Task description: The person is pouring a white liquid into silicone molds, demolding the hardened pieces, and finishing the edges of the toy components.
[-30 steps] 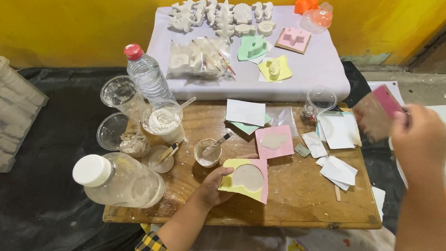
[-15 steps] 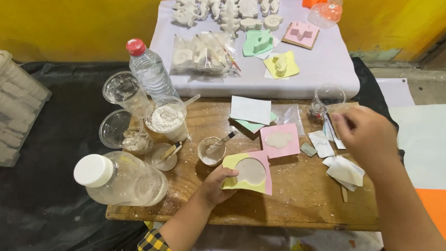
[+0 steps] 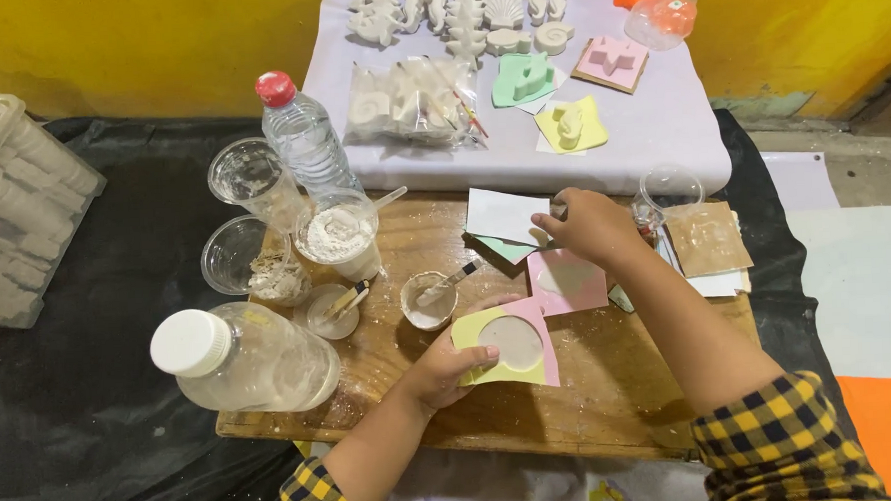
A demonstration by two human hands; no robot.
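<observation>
My left hand (image 3: 446,359) grips the near left edge of a yellow and pink mould (image 3: 506,344) filled with grey-white plaster, flat on the wooden board (image 3: 612,393). My right hand (image 3: 587,224) reaches across the board and pinches the edge of a white card (image 3: 504,215) that lies over a green card. A second pink mould (image 3: 565,281) lies just below that hand. A small cup of wet plaster with a stick (image 3: 430,299) stands left of the moulds.
Left on the board stand a plaster powder cup (image 3: 340,240), a water bottle (image 3: 300,137), empty plastic cups (image 3: 244,177) and a lying jar with a white lid (image 3: 245,356). A brown card (image 3: 707,239) lies right. Finished casts (image 3: 465,9) sit on the white sheet behind.
My right hand has swung from the far right, where it held a brown card, leftwards to the white card. The brown card now lies on the board. My left hand stays on the mould.
</observation>
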